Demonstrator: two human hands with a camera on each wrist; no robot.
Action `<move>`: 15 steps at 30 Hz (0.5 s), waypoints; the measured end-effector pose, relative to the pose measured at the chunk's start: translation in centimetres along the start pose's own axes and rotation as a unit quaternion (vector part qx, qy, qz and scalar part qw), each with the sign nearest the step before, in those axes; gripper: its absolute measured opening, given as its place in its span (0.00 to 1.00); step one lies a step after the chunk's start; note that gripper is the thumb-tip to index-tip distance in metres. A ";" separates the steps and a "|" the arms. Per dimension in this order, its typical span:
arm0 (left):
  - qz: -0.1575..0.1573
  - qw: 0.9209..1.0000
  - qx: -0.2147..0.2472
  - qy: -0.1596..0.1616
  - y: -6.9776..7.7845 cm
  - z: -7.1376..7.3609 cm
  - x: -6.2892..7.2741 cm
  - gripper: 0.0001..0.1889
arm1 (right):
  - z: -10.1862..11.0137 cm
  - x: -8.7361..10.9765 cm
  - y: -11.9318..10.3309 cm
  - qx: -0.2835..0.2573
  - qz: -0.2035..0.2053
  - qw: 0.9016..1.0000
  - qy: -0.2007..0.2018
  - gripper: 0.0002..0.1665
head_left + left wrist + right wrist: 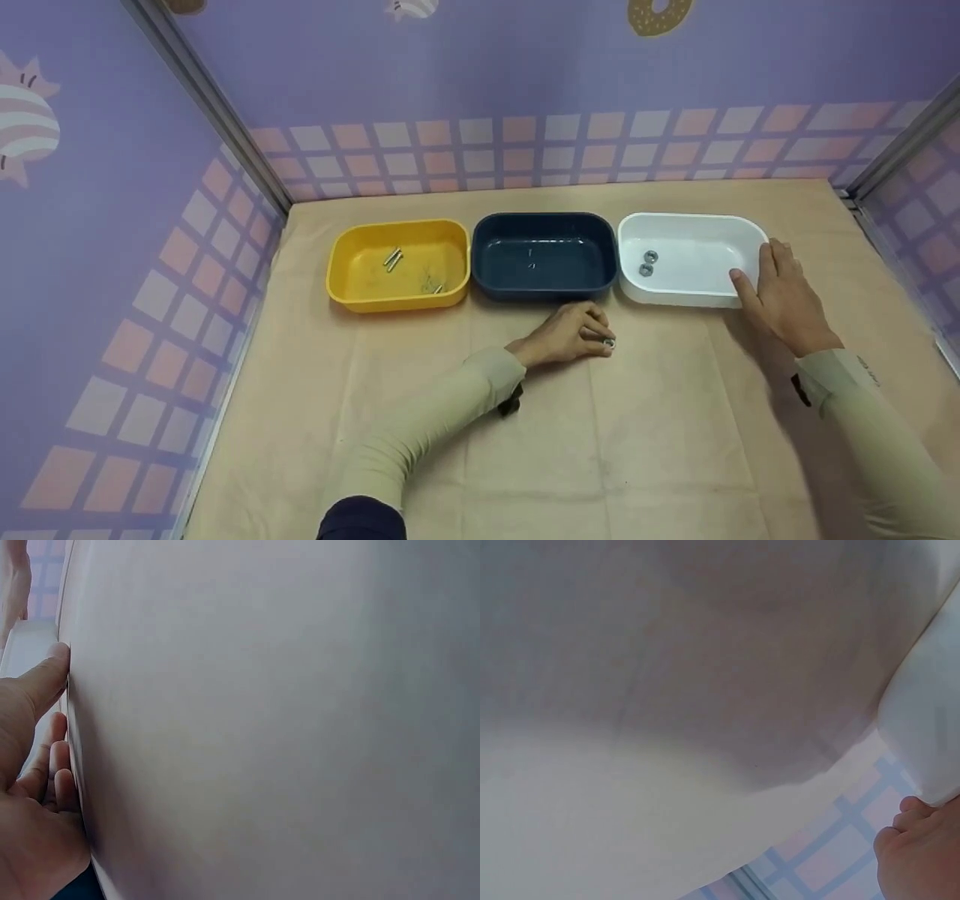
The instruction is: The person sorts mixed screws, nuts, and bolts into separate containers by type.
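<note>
In the head view, my left hand (pixel 566 335) pinches a small metal nut (pixel 609 343) between thumb and fingertips. It is low over the cloth, in front of the gap between the navy tray (pixel 544 289) and the white tray (pixel 679 298). The left wrist view shows that hand (pixel 34 757) at the cloth, with the nut hidden. My right hand (pixel 787 300) holds the white tray's right front corner, thumb over the rim and fingers along the outer side. Two nuts (pixel 649 263) lie at the left inside the white tray.
A yellow tray (pixel 397 303) with several metal pins (pixel 394 259) stands left of the navy one, the three trays in a row. Beige cloth (pixel 540 457) covers the table. Patterned purple panels (pixel 525 75) rise behind and at both sides.
</note>
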State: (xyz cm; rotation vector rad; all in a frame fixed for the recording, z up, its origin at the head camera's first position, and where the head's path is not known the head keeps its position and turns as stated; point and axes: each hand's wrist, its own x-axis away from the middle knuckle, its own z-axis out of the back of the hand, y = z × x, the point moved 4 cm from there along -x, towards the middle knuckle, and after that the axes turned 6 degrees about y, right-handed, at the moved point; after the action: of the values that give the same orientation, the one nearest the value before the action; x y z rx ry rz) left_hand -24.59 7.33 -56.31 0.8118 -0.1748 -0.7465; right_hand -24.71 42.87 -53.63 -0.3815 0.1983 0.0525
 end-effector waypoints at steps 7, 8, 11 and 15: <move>-0.022 1.000 -0.017 -0.002 0.2 0.1 0.0 0.13 | 0.0 0.0 0.0 -0.003 -0.001 1.000 -0.004 0.55; -0.025 1.000 -0.018 -0.001 0.2 0.1 0.0 0.13 | 0.0 0.0 0.0 -0.002 -0.002 1.000 -0.004 0.55; -0.023 1.000 -0.006 0.004 0.3 0.2 -0.1 0.14 | -0.1 0.0 0.0 0.002 -0.004 1.000 -0.004 0.55; -0.001 1.000 0.019 0.013 0.3 0.5 -0.1 0.15 | 0.0 -0.1 0.0 -0.009 0.009 1.000 0.009 0.54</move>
State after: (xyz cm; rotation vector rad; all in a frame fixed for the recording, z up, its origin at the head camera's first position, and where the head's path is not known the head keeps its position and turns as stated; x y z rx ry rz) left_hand -24.71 7.23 -55.77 0.8576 -0.1651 -0.7368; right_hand -24.78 42.85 -53.63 -0.3980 0.2185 0.0679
